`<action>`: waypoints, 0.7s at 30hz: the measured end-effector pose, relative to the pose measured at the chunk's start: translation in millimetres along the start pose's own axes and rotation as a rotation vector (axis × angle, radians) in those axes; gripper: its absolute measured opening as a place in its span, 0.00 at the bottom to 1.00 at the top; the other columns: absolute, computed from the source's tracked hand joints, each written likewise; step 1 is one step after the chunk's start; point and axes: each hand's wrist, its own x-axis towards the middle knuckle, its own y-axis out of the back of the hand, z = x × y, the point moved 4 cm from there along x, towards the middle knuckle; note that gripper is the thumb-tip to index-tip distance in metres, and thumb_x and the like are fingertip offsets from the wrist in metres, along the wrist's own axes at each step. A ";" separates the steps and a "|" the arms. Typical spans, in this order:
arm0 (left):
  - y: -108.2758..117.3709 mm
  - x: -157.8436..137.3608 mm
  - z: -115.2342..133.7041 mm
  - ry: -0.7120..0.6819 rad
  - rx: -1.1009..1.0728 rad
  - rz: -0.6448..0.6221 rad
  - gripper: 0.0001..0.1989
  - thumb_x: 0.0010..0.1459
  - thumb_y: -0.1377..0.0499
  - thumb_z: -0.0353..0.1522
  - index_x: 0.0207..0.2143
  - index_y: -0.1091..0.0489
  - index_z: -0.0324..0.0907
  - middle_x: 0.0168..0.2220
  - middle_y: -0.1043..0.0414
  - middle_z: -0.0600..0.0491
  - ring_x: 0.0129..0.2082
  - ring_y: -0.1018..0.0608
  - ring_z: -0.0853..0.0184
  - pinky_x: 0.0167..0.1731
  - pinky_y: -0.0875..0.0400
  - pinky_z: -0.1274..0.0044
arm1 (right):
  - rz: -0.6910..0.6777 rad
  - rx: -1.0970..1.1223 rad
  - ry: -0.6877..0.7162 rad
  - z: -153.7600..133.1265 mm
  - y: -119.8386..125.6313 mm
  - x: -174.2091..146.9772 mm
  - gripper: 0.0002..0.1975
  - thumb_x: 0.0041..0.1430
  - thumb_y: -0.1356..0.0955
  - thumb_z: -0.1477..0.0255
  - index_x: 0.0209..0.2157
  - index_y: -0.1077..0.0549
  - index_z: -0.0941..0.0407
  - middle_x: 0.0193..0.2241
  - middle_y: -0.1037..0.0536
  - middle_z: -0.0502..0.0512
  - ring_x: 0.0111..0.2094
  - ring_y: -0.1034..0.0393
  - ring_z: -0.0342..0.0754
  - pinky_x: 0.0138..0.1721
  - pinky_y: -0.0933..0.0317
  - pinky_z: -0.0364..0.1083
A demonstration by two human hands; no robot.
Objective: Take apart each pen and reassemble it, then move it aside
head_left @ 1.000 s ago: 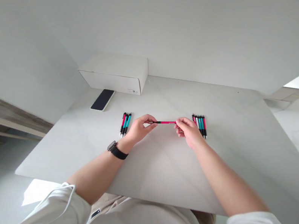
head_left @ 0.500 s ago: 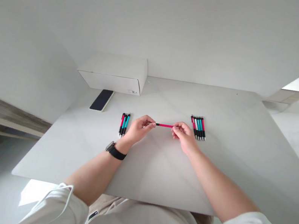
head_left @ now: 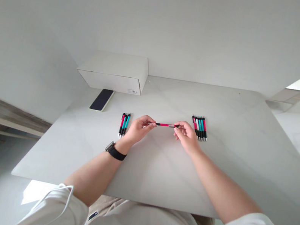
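A red pen (head_left: 165,125) with black ends is held level between my two hands over the middle of the table. My left hand (head_left: 139,128) pinches one end, and my right hand (head_left: 187,136) pinches the other; a pale clip or label shows near the right fingers. Beside my left hand lie 3 pens (head_left: 124,125), red and teal with black grips. To the right of my right hand, a row of several pens (head_left: 199,128) in red, white and teal lies side by side, tips toward me.
At the back left, a white box (head_left: 111,82) stands against the wall. A dark-screened phone (head_left: 102,100) lies in front of it. The white table (head_left: 145,173) has its near edge against my body. Wooden shelving (head_left: 0,112) is at the far left.
The red pen has turned about its length, so a pale patch now shows near its right end. My right fingers have shifted slightly outward, uncovering more of that end.
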 end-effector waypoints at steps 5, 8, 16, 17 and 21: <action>-0.4 -0.6 1.1 -0.020 0.040 0.008 0.15 0.60 0.32 0.44 0.40 0.23 0.42 0.37 0.21 0.48 0.36 0.21 0.65 0.34 0.29 0.76 | -0.007 0.020 -0.079 -3.1 -1.5 -1.8 0.24 0.61 0.30 0.46 0.49 0.27 0.49 0.35 0.22 0.52 0.26 0.28 0.45 0.22 0.35 0.43; -0.7 -1.1 1.2 -0.016 0.048 0.007 0.15 0.60 0.32 0.44 0.40 0.23 0.42 0.36 0.21 0.49 0.35 0.21 0.65 0.34 0.29 0.76 | -0.011 -0.036 -0.084 -5.1 -2.7 -3.8 0.23 0.63 0.32 0.44 0.39 0.26 0.51 0.28 0.23 0.51 0.25 0.30 0.45 0.22 0.36 0.43; 0.0 -0.5 2.4 -0.032 0.070 0.007 0.15 0.61 0.32 0.44 0.40 0.23 0.42 0.37 0.21 0.49 0.35 0.21 0.66 0.34 0.28 0.76 | 0.001 -0.035 -0.054 -6.4 -2.4 -3.9 0.27 0.60 0.27 0.48 0.54 0.29 0.48 0.39 0.20 0.53 0.24 0.27 0.44 0.21 0.34 0.43; 0.0 -0.6 2.7 -0.031 0.071 0.006 0.15 0.61 0.32 0.44 0.40 0.24 0.42 0.37 0.21 0.49 0.35 0.21 0.66 0.35 0.28 0.76 | -0.005 -0.028 -0.077 -5.7 -2.8 -4.1 0.27 0.60 0.28 0.47 0.53 0.29 0.48 0.38 0.20 0.53 0.24 0.27 0.44 0.20 0.34 0.43; -0.4 -1.2 3.3 -0.024 0.069 -0.006 0.15 0.61 0.32 0.44 0.41 0.24 0.42 0.37 0.21 0.49 0.36 0.21 0.66 0.35 0.28 0.76 | -0.022 -0.048 -0.080 -6.1 -4.1 -4.4 0.23 0.63 0.32 0.46 0.42 0.26 0.52 0.29 0.22 0.52 0.24 0.28 0.45 0.21 0.35 0.42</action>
